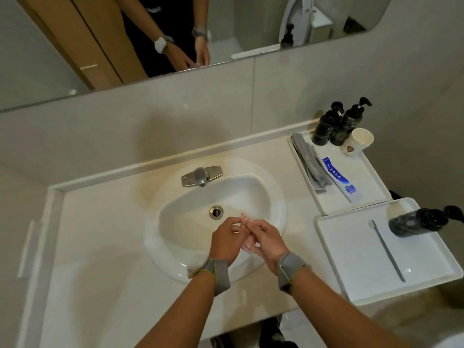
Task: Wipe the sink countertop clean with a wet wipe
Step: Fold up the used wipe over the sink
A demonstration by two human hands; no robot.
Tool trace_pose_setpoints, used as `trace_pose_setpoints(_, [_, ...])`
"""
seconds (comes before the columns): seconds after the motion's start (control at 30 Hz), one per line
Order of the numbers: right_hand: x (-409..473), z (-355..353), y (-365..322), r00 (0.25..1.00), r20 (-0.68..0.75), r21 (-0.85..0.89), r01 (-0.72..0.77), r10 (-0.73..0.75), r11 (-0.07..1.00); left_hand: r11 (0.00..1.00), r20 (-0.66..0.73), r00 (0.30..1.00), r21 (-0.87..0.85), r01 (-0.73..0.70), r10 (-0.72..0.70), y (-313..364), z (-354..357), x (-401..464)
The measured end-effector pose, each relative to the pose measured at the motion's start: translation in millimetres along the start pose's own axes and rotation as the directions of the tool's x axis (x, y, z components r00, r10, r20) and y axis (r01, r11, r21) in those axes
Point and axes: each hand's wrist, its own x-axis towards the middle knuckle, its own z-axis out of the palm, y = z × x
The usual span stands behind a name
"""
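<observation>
Hands first: our left hand (227, 238) and right hand (266, 238) meet over the near side of the sink (175, 229), fingers of both pinched on a small pale wipe (247, 243) that sits crumpled between them, one end poking past the fingertips and the other below the palms. We judge we are opening it out, no wiping begun; next it wants spreading flat and pressing to the countertop (100, 234), likely working around the trays (351, 247) further right.
</observation>
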Motion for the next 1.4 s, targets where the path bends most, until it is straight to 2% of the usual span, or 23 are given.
trace_pose_setpoints(0.07, [-9.4,11.7,-0.1,0.999,-0.037,-0.019,0.023,-0.023,1.000,1.000,-0.037,0.999,-0.014,-0.006,0.006,-1.1,-12.8,-8.0])
trace_pose_setpoints(0.2, [-25.7,19.7,-8.4,0.991,-0.134,0.066,-0.006,0.015,0.998,0.995,-0.079,0.996,-0.092,-0.047,0.040,0.9,-34.2,-18.6])
trace_pose_setpoints(0.27, [-31.8,17.7,-10.7,0.989,-0.148,0.155,0.024,-0.001,0.988,0.980,-0.051,0.992,-0.160,-0.118,0.111,2.5,-39.5,-21.5])
trace_pose_setpoints(0.33, [-40.2,14.3,-11.4,0.997,-0.071,0.240,-0.001,0.018,0.971,0.961,0.035,0.988,-0.240,-0.139,0.152,5.4,-39.7,-23.0])
trace_pose_setpoints(0.4, [-48.2,9.8,-12.3,1.000,-0.010,0.128,0.005,-0.003,0.992,0.952,0.124,0.982,-0.289,-0.099,0.140,9.0,-37.3,-23.6])
trace_pose_setpoints(0.47, [-55.7,3.9,-12.4,0.995,-0.057,-0.011,0.078,-0.079,0.997,0.954,0.141,0.984,-0.292,-0.066,0.112,12.6,-36.5,-24.0])
trace_pose_setpoints(0.57, [-68.3,-7.6,-10.5,0.976,-0.157,0.019,0.156,-0.151,0.988,0.941,0.137,0.990,-0.338,0.011,0.038,18.9,-34.0,-24.3])
trace_pose_setpoints(0.67, [-80.2,-14.8,-9.3,0.954,-0.206,-0.018,0.217,-0.216,0.976,0.920,0.305,0.950,-0.350,0.176,-0.066,26.0,-23.5,-31.7])
trace_pose_setpoints(0.73, [-84.3,-18.6,-9.5,0.938,-0.220,-0.156,0.237,-0.268,0.959,0.922,0.445,0.894,-0.327,0.209,-0.045,24.0,-16.8,-35.1])
trace_pose_setpoints(0.8, [-87.6,-28.3,-8.2,0.921,-0.249,-0.266,0.233,-0.300,0.935,0.953,0.525,0.851,-0.261,0.154,0.006,21.6,-7.4,-39.2])
trace_pose_setpoints(0.87, [-86.8,-37.9,-6.5,0.897,-0.320,-0.319,0.200,-0.304,0.926,0.996,0.469,0.880,-0.069,-0.048,0.075,17.7,0.2,-36.4])
trace_pose_setpoints(0.93, [-83.6,-46.8,-2.3,0.866,-0.393,-0.406,0.141,-0.311,0.903,0.956,0.403,0.901,0.164,-0.243,0.160,14.4,5.4,-32.4])
trace_pose_setpoints(0.97, [-83.4,-51.7,0.9,0.867,-0.403,-0.443,0.095,-0.292,0.892,0.932,0.390,0.903,0.229,-0.282,0.178,14.7,7.5,-31.2])
trace_pose_setpoints(1.03, [-85.4,-62.2,5.8,0.918,-0.349,-0.473,0.004,-0.191,0.881,0.925,0.356,0.919,0.264,-0.274,0.170,15.6,13.3,-26.7])
trace_pose_setpoints(1.1, [-87.8,-73.1,5.2,0.957,-0.276,-0.490,-0.058,-0.092,0.870,0.956,0.316,0.940,0.211,-0.202,0.129,19.2,22.9,-20.8])
trace_pose_setpoints(1.13, [-87.8,-78.7,2.5,0.961,-0.262,-0.502,-0.059,-0.087,0.863,0.969,0.306,0.944,0.171,-0.178,0.119,21.9,28.4,-18.0])
trace_pose_setpoints(1.27, [-85.4,-107.7,-13.8,0.955,-0.239,-0.463,0.047,-0.176,0.885,0.988,0.316,0.942,0.067,-0.138,0.110,41.4,58.3,-6.9])
trace_pose_setpoints(1.4, [-82.0,-153.0,-24.0,0.958,-0.157,-0.447,0.149,-0.242,0.882,0.990,0.492,0.860,-0.014,-0.144,0.132,65.5,94.1,-1.8])
